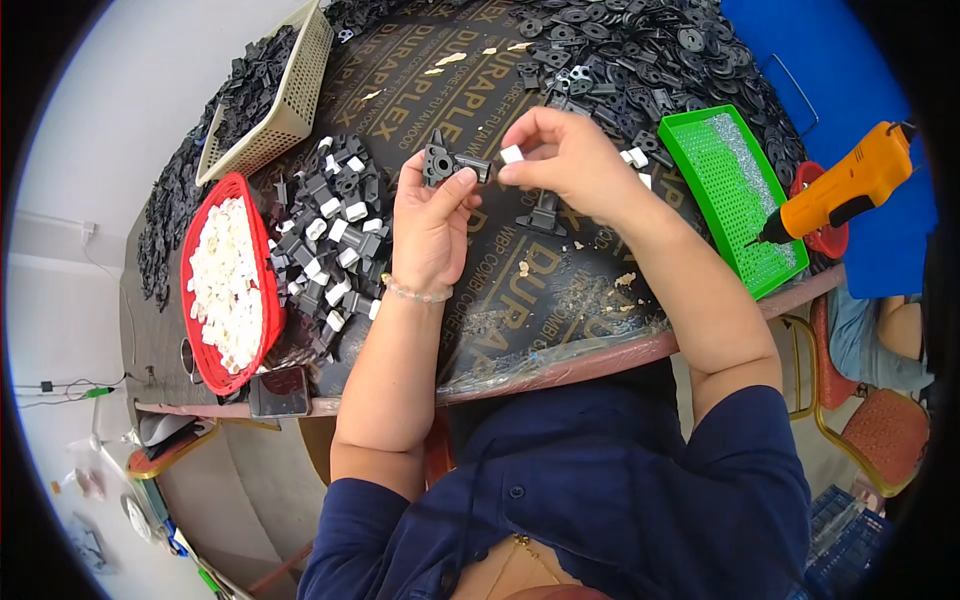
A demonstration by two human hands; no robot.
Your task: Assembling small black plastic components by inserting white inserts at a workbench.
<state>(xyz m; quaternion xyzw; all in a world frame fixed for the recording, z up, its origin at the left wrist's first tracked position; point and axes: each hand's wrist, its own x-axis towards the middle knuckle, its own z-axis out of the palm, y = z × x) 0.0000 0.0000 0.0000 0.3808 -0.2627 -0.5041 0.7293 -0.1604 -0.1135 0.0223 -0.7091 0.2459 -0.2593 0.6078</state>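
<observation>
In my left hand [432,225] is a black plastic fitting [441,164], pinched between thumb and fingers, with its short tube turned to the right. My right hand [575,165] pinches a small white plastic cap [511,154] between thumb and fingertips, close to the end of that tube. A narrow space seems to separate cap and tube. Another black fitting [543,216] rests on the table below my right hand. Left of my left forearm lies a heap of black fittings with white caps [335,235]. A few white pieces [637,157] show beyond my right wrist.
A red basket [272,310] of white pieces stands left, near a phone [281,392] at the table edge. Behind it is a beige crate [296,98] of black parts. On the right, an orange power screwdriver [850,180] points over a green tray [700,205] of screws. Black parts pile up behind.
</observation>
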